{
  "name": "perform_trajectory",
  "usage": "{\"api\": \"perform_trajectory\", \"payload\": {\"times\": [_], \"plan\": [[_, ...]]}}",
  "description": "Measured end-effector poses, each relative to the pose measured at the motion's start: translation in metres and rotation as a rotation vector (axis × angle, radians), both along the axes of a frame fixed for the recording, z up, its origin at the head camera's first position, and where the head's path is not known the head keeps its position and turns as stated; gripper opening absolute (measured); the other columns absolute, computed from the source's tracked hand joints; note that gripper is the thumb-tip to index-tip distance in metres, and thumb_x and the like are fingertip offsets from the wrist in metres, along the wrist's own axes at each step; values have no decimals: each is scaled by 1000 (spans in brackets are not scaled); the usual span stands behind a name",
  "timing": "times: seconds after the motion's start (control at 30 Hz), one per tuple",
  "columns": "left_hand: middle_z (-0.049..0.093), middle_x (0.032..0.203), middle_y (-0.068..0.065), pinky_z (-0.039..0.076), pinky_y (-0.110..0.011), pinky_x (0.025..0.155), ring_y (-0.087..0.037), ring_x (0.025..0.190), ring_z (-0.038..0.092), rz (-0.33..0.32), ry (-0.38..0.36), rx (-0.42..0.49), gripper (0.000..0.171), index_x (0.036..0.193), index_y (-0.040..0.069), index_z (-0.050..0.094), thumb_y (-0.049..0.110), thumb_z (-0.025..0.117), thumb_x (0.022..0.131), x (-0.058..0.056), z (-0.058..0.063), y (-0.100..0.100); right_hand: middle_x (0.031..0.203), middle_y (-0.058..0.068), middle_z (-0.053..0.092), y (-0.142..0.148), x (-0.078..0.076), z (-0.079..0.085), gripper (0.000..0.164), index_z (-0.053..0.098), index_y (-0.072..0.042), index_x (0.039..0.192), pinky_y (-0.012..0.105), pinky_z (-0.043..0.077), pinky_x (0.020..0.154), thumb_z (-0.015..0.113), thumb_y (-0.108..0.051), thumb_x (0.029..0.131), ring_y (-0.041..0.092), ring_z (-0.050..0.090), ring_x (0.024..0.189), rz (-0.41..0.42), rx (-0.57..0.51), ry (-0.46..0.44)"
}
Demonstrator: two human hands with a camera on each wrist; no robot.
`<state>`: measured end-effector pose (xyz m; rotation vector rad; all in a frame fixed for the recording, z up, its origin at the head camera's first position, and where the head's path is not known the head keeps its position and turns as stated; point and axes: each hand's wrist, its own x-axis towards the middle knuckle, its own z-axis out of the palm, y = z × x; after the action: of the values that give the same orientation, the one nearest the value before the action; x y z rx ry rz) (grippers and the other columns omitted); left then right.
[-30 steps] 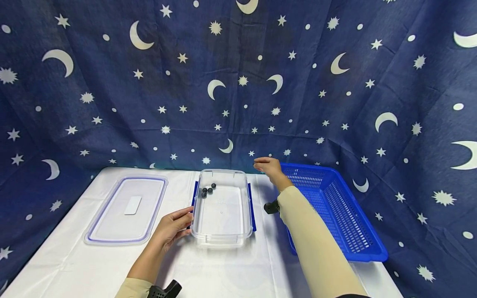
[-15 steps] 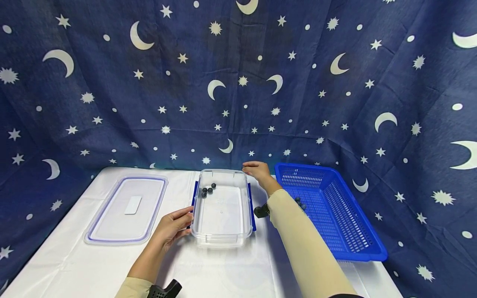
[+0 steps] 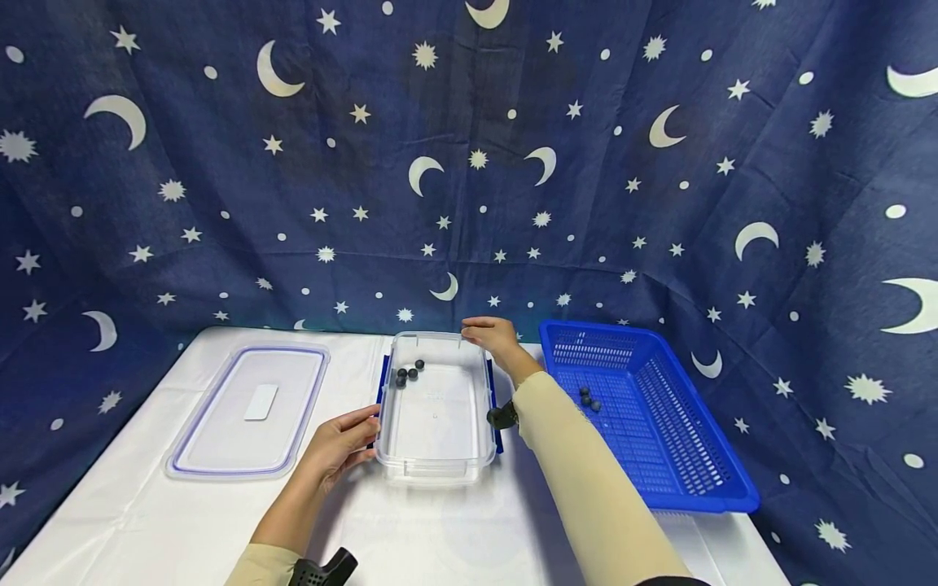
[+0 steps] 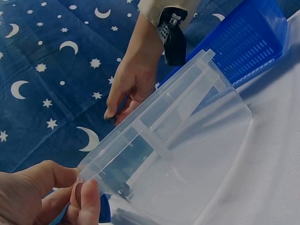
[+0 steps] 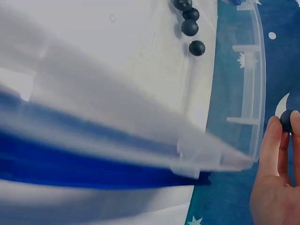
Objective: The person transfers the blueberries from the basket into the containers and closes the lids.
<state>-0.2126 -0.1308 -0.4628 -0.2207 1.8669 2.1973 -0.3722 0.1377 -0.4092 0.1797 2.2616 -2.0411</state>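
Observation:
A clear plastic food container (image 3: pixel 437 472) with blue side latches stands in the middle of the table, without its lid. Several blueberries (image 3: pixel 413 374) lie in its far left part. My left hand (image 3: pixel 339 445) grips the container's left side; the left wrist view shows thumb and fingers about the rim. Between the fingertips of my right hand (image 3: pixel 500 339) is a blueberry (image 5: pixel 286 121), seen clearly in the right wrist view. That hand is at the container's far right corner, just beyond the rim. The lid (image 3: pixel 220 443), clear with a blue seal, lies flat at the left.
On the right stands a blue plastic basket (image 3: pixel 696 423) with slotted walls, with several blueberries (image 3: pixel 589 399) on its floor. A small white rectangle (image 3: pixel 260 402) is on the lid. A dark blue star-and-moon cloth (image 3: pixel 469 203) hangs behind the white-covered table (image 3: pixel 432 537).
My right hand has moved left from beside the basket to the container's far right corner, uncovering the blueberries in the basket. The left hand and the container have stayed put.

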Motion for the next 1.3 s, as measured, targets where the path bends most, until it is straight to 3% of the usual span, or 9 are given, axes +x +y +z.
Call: {"api": "perform_trajectory", "payload": {"times": [0.63, 0.87, 1.1, 1.3], "plan": [[66, 97, 3, 61, -18, 67, -7, 84, 63, 19, -4, -6, 50, 139, -5, 51, 10, 65, 94, 0, -1, -2, 116, 20, 69, -45, 4, -13, 27, 70, 5, 115, 35, 57, 95, 70, 1, 89, 27, 70, 102, 55, 18, 2], [66, 95, 4, 61, -19, 65, -7, 83, 61, 7, 1, 5, 50, 141, -5, 49, 9, 64, 95, -1, -2, -3, 119, 20, 68, -50, 6, -24, 28, 71, 4, 114, 34, 58, 93, 71, 5, 86, 28, 69, 104, 45, 13, -22], [66, 98, 2, 61, -19, 67, -7, 84, 62, 5, 1, 10, 50, 141, -5, 49, 9, 63, 96, -2, -3, -2, 114, 21, 69, -54, 9, -35, 30, 70, 8, 113, 30, 61, 84, 71, 8, 83, 22, 72, 92, 31, 32, 1], [66, 98, 1, 61, -19, 68, -7, 85, 62, 5, 6, 6, 49, 140, -5, 49, 10, 63, 96, -2, -3, -1, 108, 21, 71, -58, 13, -42, 25, 71, 7, 109, 28, 61, 83, 72, 5, 84, 19, 73, 87, 7, 93, -34]]}}
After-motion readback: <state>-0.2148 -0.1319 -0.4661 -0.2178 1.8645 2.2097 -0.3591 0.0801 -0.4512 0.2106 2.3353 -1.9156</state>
